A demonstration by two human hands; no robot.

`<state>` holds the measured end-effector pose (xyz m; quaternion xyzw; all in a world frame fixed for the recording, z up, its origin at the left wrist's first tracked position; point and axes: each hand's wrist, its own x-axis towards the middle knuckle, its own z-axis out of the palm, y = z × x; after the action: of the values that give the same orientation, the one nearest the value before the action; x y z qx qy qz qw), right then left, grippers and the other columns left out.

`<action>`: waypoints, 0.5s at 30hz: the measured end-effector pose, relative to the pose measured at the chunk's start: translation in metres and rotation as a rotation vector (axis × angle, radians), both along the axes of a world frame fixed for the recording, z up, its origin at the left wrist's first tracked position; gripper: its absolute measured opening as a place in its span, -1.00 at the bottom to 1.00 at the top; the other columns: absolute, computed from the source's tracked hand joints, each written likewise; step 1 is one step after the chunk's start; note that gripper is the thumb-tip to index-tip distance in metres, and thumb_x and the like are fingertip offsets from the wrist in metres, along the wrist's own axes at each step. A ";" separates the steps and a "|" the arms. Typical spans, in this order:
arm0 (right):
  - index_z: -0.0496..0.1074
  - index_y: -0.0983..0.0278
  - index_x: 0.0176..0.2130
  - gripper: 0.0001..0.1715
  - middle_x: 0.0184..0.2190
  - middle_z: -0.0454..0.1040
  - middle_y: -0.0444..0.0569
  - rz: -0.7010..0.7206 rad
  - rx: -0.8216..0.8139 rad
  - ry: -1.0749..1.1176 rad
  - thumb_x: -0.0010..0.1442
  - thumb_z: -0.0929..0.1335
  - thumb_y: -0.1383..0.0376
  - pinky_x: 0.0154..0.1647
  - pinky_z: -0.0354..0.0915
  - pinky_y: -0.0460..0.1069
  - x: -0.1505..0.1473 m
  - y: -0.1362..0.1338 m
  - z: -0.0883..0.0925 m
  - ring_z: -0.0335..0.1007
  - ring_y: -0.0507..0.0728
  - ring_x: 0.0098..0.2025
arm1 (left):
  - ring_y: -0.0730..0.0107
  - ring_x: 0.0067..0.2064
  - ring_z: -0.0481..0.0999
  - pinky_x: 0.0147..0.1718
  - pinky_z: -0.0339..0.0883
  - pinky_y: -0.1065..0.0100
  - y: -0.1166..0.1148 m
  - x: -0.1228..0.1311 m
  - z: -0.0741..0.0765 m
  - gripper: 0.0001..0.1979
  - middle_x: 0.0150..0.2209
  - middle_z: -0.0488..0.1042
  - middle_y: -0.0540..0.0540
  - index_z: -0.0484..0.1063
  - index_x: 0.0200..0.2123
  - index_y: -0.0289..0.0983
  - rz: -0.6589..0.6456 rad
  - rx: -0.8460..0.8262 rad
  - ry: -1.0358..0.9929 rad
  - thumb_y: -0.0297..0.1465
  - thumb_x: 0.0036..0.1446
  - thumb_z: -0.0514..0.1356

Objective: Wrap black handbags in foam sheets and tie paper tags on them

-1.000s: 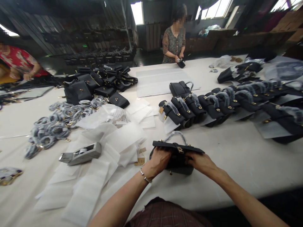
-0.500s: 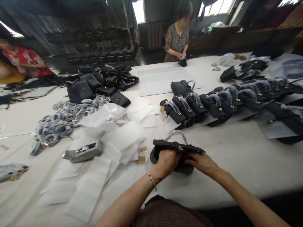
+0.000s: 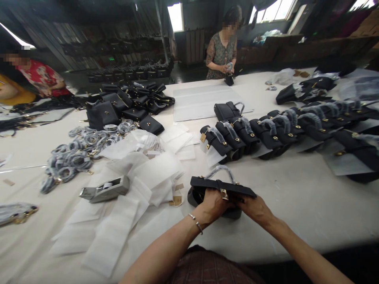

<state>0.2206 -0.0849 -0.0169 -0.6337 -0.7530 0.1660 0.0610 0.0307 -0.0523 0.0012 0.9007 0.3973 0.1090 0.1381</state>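
A small black handbag [image 3: 207, 185] with a wrapped top handle and a gold clasp stands on the white table [image 3: 296, 197] right in front of me. My left hand [image 3: 214, 205] is closed on the bag's front under the flap, by the gold clasp. My right hand [image 3: 256, 208] grips the bag's right side, fingers curled under the flap. White foam sheets [image 3: 142, 177] lie just left of the bag, with a small tan tag [image 3: 177, 200] beside it.
A row of finished black bags [image 3: 266, 134] runs off to the right. A tape dispenser [image 3: 106, 189] lies on the foam sheets, wrapped straps [image 3: 77, 154] and a pile of bags [image 3: 130, 104] further left. One person [image 3: 223, 49] works at the far end, another [image 3: 41, 79] at the left.
My left hand has slid rightward along the bag's front to the clasp. The flap's clasp strap now hangs down over my fingers. The bag stays in place.
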 end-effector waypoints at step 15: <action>0.56 0.07 -0.06 -0.71 -0.08 0.60 -0.02 0.030 -0.057 -0.147 0.26 0.31 0.24 -0.08 0.44 0.13 -0.001 0.001 0.025 0.55 0.29 -0.08 | 0.01 -0.22 0.61 -0.25 0.49 0.13 0.011 -0.023 0.035 -0.79 -0.25 0.59 -0.29 0.49 -0.19 -0.34 0.232 -0.217 0.176 -0.41 0.19 0.10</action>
<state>0.2196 -0.0840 0.0083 -0.6342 -0.7600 0.1413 -0.0150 0.0082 -0.0413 0.0366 0.8348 0.5183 0.0017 0.1856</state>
